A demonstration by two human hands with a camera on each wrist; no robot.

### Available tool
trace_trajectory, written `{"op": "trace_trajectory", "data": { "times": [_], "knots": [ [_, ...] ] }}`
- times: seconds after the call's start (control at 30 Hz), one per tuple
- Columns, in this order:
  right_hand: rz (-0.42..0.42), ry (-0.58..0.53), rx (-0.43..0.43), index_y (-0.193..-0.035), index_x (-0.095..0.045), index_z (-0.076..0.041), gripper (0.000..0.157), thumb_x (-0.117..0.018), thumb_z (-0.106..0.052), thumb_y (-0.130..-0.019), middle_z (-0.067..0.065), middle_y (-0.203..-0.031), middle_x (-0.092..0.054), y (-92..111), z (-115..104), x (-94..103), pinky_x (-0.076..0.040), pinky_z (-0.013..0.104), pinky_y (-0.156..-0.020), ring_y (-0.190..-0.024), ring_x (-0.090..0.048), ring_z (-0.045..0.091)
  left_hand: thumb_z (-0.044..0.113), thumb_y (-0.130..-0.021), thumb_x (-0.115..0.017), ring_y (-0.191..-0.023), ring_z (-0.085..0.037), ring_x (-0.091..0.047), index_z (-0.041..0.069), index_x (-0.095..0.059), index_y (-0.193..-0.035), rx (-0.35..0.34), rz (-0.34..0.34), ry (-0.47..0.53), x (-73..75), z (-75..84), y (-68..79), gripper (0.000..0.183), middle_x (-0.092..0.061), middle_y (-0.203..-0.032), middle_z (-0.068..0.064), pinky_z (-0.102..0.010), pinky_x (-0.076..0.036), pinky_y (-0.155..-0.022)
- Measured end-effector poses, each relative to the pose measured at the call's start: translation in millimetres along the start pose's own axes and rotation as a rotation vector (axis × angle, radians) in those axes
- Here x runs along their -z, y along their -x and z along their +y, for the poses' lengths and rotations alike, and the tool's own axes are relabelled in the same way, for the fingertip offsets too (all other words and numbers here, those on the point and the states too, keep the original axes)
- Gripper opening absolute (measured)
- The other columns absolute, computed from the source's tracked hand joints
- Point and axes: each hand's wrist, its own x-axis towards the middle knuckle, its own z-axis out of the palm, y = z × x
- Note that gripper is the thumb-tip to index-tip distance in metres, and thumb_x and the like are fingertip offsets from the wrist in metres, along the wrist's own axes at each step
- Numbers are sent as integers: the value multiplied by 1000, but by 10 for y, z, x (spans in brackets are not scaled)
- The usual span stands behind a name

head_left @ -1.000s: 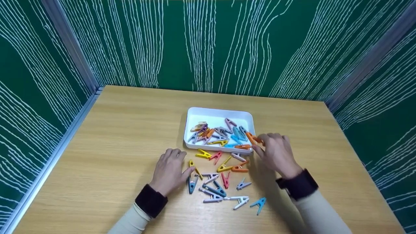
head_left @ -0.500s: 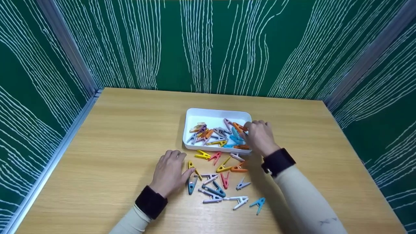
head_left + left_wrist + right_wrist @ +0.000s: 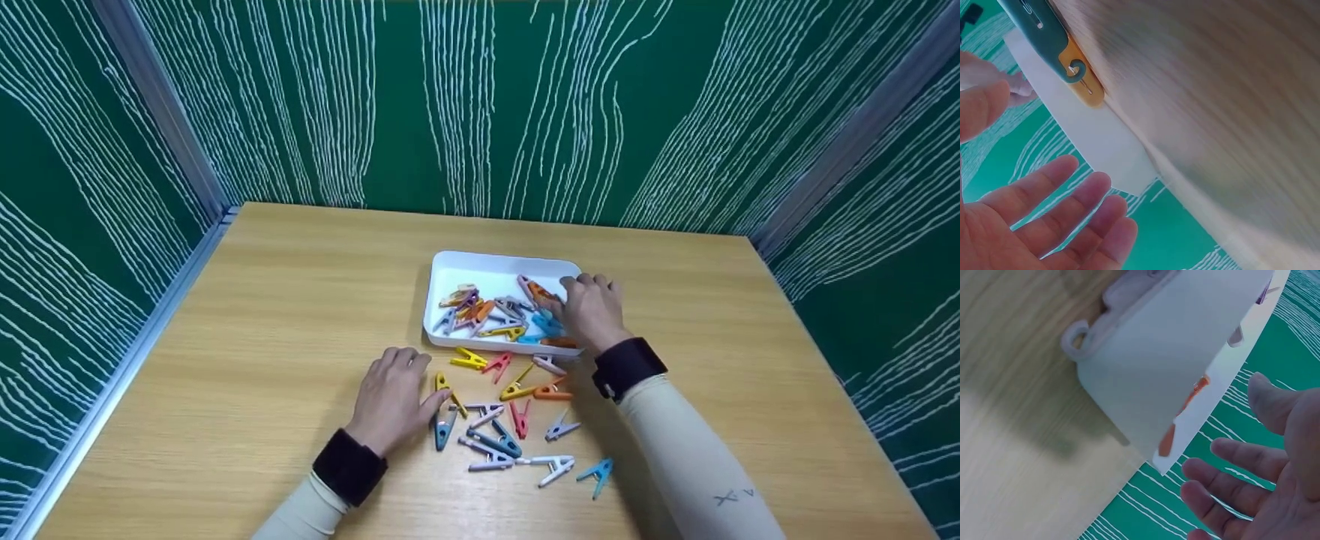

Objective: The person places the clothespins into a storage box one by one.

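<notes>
Wristbands: we see one black band [image 3: 349, 466] on each arm, both on the near side of the white tray [image 3: 487, 268].
Nearest clips: in front of the tray and well apart from it, we find a sky-blue clip [image 3: 604, 467], a white clip [image 3: 564, 461] and a dark teal clip [image 3: 510, 448].
Left hand: in front of the tray, off its left front corner, we see the left hand [image 3: 390, 401] with fingers loosely extended, holding nothing. Its thumb lies over an amber clip [image 3: 442, 385]; we cannot tell whether they touch.
Clips by the tray: just in front of its front wall, we have a bright yellow clip [image 3: 472, 361], a coral clip [image 3: 501, 361] and a pale lilac clip [image 3: 551, 366].
Tray: inside it, we make out a mixed heap in the left half, a mustard clip [image 3: 514, 332] near the front wall, blue clips [image 3: 546, 324] in the right half and a mauve clip [image 3: 523, 283] farther back.
Right hand: at the tray's right wall, we see the right hand [image 3: 592, 311], fingers spread, nothing gripped. An orange clip [image 3: 538, 293] lies by its fingertips, over the tray; contact we cannot tell.
Backdrop: behind the tray, we see a green panel [image 3: 397, 112] with white wavy lines.
</notes>
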Motion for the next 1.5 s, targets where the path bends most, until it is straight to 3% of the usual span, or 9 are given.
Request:
{"op": "trace_trajectory", "data": {
  "times": [0.33, 0.67, 0.97, 1.23, 1.5],
  "knots": [
    [74, -132, 90, -131, -67, -2, 47, -71, -34, -98, 23, -127, -66, 254, 39, 104, -34, 56, -94, -114, -55, 42, 47, -89, -77, -118, -36, -57, 0, -68, -127, -13, 24, -2, -3, -2, 13, 61, -66, -124, -18, -51, -47, -104],
    [120, -200, 171, -130, -69, -7, 46, -78, -32, -93, 19, -127, -67, 725, 78, 105, -33, 54, -94, -115, -54, 39, 50, -89, -76, -120, -36, -56, 1, -67, -129, -7, 19, -16, 26, 0, 5, 64, -65, -127, -19, -52, -46, -105],
    [161, -217, 273, -113, -77, -8, 38, -88, -27, -82, 11, -109, -75, 1046, 157, 111, -36, 50, -86, -100, -61, 32, 50, -90, -75, -122, -36, -56, 1, -66, -130, 1, 4, -14, 36, 14, 10, 64, -64, -128, -19, -52, -46, -106],
    [133, -187, 347, -110, -79, -13, 37, -92, -17, -76, 5, -104, -77, 1167, 187, 38, -37, 44, -80, -89, -61, 25, 49, -90, -76, -120, -35, -56, 2, -67, -128, -10, 33, -9, 24, 1, 38, 62, -65, -125, -17, -51, -46, -105],
    [99, -139, 394, -106, -78, -13, 41, -96, -19, -69, 6, -110, -76, 1214, 184, -93, -43, 39, -72, -85, -62, 24, 48, -89, -77, -119, -36, -57, 1, -67, -127, -21, 29, -9, 5, 8, 37, 61, -65, -124, -18, -52, -47, -104]
  ]
}}
